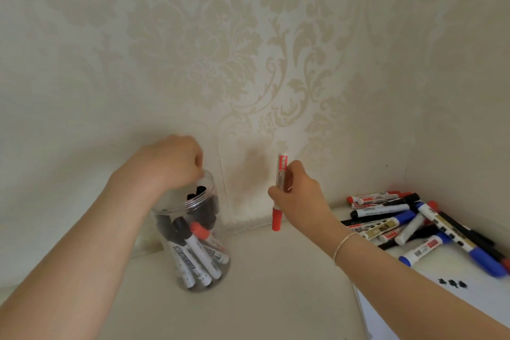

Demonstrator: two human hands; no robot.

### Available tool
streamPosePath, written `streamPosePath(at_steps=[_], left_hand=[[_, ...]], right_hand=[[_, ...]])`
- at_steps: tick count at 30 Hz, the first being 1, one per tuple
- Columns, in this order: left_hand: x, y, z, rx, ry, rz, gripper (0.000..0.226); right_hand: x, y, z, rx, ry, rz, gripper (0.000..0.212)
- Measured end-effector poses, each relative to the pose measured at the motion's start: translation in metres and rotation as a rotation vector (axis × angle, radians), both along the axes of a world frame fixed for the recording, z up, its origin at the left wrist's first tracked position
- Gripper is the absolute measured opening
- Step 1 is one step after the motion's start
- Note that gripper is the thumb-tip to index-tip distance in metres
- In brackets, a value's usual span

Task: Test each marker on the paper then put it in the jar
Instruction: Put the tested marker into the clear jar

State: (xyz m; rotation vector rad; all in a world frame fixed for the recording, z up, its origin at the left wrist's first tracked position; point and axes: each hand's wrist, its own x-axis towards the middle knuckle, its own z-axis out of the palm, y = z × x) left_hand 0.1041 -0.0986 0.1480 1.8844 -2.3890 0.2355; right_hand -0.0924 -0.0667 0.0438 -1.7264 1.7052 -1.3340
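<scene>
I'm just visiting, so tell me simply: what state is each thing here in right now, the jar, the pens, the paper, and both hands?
Jar: upright, lid off, partly filled with markers.
Red marker: capped, held upright, cap downward.
Loose markers: capped, heaped on the paper.
Paper: flat, with black test marks.
Left hand: at the jar's rim; its grip is hidden.
Right hand: gripping the red marker.

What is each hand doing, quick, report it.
Left hand: rests on the jar rim, grip unclear.
Right hand: grips a red marker upright.
</scene>
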Motion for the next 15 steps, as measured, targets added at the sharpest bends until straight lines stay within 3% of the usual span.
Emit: streamPosePath(at_steps=[2, 3, 5, 7, 11, 15], left_hand=[[-0.017, 0.017, 0.000, -0.304, 0.224, -0.166, 0.015], [-0.029, 0.027, -0.002, -0.333, 0.371, -0.277, 0.017], [-0.052, 0.043, -0.010, -0.145, 0.550, -0.406, 0.039], [-0.069, 0.044, -0.026, 0.089, 0.507, -0.405, 0.059], [-0.083, 0.033, -0.051, 0.279, 0.550, -0.511, 0.026], [-0.089, 0.034, -0.057, 0.392, 0.738, -0.609, 0.038]], right_hand=[[-0.001, 0.004, 0.013, -0.062, -0.221, -0.041, 0.016], [-0.002, 0.006, 0.020, -0.096, -0.353, -0.048, 0.015], [-0.003, 0.009, 0.032, -0.138, -0.587, -0.050, 0.015], [-0.005, 0.011, 0.040, -0.171, -0.669, -0.095, 0.013], [-0.018, 0.017, 0.046, -0.103, -0.714, -0.071, 0.015], [-0.032, 0.028, 0.050, 0.144, -0.687, 0.266, 0.032]])
